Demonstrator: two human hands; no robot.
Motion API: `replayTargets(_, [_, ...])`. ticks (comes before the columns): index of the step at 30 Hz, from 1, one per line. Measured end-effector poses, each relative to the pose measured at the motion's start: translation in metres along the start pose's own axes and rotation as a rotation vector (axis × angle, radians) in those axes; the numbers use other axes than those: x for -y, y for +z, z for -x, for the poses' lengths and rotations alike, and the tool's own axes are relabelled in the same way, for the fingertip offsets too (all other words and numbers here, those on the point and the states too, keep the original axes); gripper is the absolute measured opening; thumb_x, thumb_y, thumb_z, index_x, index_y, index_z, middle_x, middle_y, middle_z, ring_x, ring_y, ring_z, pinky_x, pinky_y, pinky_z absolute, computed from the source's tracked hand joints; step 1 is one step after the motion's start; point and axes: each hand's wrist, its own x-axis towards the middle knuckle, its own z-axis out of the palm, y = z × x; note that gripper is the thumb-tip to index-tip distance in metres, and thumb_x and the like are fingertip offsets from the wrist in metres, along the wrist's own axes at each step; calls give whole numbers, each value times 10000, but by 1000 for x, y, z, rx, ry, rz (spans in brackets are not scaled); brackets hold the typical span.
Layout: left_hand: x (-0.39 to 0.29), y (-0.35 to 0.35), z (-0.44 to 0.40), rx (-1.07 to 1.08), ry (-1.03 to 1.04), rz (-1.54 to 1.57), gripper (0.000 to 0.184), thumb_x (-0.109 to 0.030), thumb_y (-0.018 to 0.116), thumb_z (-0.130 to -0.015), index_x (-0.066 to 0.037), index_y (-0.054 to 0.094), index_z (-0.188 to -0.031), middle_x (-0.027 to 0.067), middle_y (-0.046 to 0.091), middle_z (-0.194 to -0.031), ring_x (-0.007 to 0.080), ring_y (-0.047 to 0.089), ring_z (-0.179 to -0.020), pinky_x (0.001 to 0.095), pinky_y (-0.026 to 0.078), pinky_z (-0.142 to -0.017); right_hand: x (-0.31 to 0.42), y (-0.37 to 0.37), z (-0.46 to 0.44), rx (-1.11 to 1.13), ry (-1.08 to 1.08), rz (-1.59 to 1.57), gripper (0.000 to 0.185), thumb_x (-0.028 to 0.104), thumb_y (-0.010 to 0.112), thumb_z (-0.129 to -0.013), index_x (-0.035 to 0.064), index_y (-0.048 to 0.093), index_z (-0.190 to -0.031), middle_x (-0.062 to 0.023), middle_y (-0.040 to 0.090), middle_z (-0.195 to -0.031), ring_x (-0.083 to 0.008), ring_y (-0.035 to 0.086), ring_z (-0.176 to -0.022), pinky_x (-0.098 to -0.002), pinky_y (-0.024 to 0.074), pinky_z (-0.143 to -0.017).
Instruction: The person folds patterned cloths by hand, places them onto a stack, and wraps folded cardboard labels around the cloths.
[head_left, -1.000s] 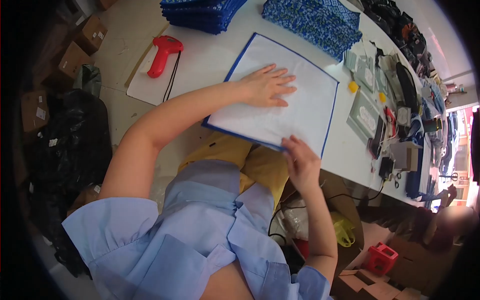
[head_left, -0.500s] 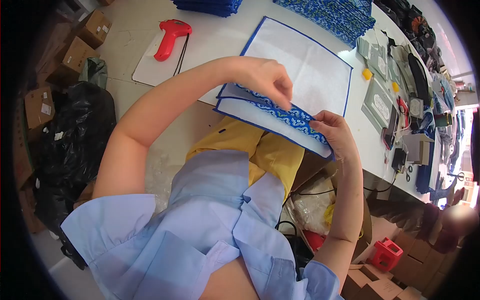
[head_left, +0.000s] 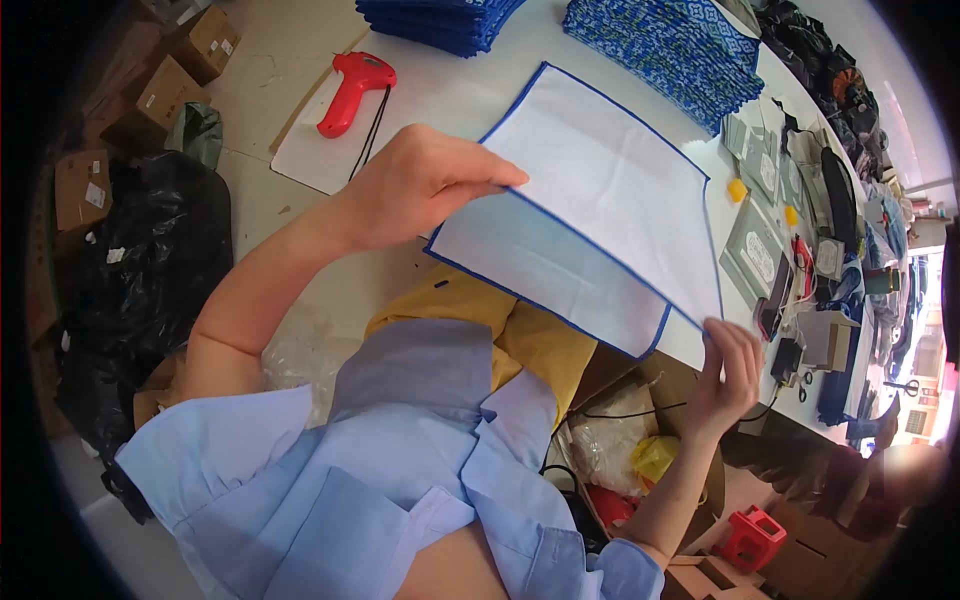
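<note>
A white cloth with a blue border [head_left: 620, 165] is raised at its near edge between my two hands. My left hand [head_left: 440, 185] pinches its near left corner, and my right hand [head_left: 732, 370] pinches the near right corner. Beneath it lies a second white, blue-edged cloth [head_left: 530, 262], reaching over the table's front edge above my lap. Behind them are a pile of blue patterned cloths [head_left: 665, 60] and a stack of folded blue cloths [head_left: 440, 22].
A red tagging gun [head_left: 355, 92] with a black cord lies on a white board at the left. Grey packets [head_left: 750, 245], yellow pieces, cables and scissors lie at the right of the white table [head_left: 500, 70]. Open cartons are below right; a black bag [head_left: 150, 260] is at left.
The folded-back edge with its blue pattern no longer shows. My left hand has moved left and closed on a corner; my right hand has moved right and down, and the upper cloth is spread between them.
</note>
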Motion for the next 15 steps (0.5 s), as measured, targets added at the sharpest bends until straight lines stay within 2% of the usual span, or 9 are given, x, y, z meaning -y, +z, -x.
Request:
replayTargets(4, [-11, 1, 19, -23, 100, -82, 199, 42, 576, -720, -26, 626, -900, 112, 632, -864, 237, 613, -812, 285, 484, -704, -1, -5, 26, -2, 14, -69, 164, -56, 571, -644, 7, 610, -789, -97, 597, -748, -240, 560, -740, -323, 440, -690])
replayTargets(6, [-6, 9, 25, 37, -19, 52, 158, -15, 580, -740, -4, 617, -893, 114, 633, -834, 208, 616, -729, 267, 474, -642, -4, 0, 35, 45, 142, -179, 179, -68, 558, -639, 4, 610, -794, -101, 596, -738, -245, 561, -731, -315, 449, -686])
replayTargets(7, [-1, 11, 24, 40, -20, 56, 158, -15, 580, -740, -4, 617, -893, 114, 633, -834, 208, 616, -729, 267, 474, -642, -10, 4, 36, 90, 203, -200, 158, -69, 548, -672, 2, 608, -799, -95, 592, -725, -202, 561, -722, -278, 441, -676])
replayTargets(8, [6, 13, 19, 76, -146, 123, 151, -20, 576, -742, 1, 616, -886, 106, 635, -823, 183, 611, -717, 256, 465, -645, -19, 12, 35, 91, 208, -198, 158, -69, 548, -672, 2, 608, -799, -95, 592, -725, -202, 561, -722, -278, 441, -676])
replayTargets(10, [25, 19, 3, 65, -349, 253, 140, -35, 573, -741, 7, 614, -869, 93, 636, -789, 135, 598, -697, 234, 448, -647, -38, 32, 23, 89, 498, -401, 105, -26, 557, -720, -1, 606, -809, -78, 585, -706, -148, 550, -706, -247, 427, -660])
replayTargets(11, [38, 23, -9, 18, -425, 315, 137, -44, 574, -739, 7, 614, -859, 86, 635, -765, 112, 589, -688, 224, 440, -646, -49, 42, 10, 73, 546, -474, 89, 0, 566, -733, -4, 602, -814, -68, 589, -709, -126, 544, -697, -235, 421, -652])
replayTargets(12, [52, 26, -22, -3, -420, 245, 139, -69, 586, -730, -2, 617, -848, 90, 633, -757, 134, 594, -692, 239, 443, -646, -61, 52, -6, 56, 593, -548, 84, 26, 575, -745, -7, 599, -819, -59, 592, -711, -105, 538, -687, -224, 416, -645])
replayTargets(15, [93, 35, -65, -76, -334, -62, 161, -145, 627, -698, -37, 626, -818, 106, 631, -765, 223, 606, -716, 300, 458, -659, -94, 87, -58, 88, 510, -448, 116, 65, 606, -727, -7, 610, -818, -69, 614, -719, -117, 553, -669, -236, 428, -643])
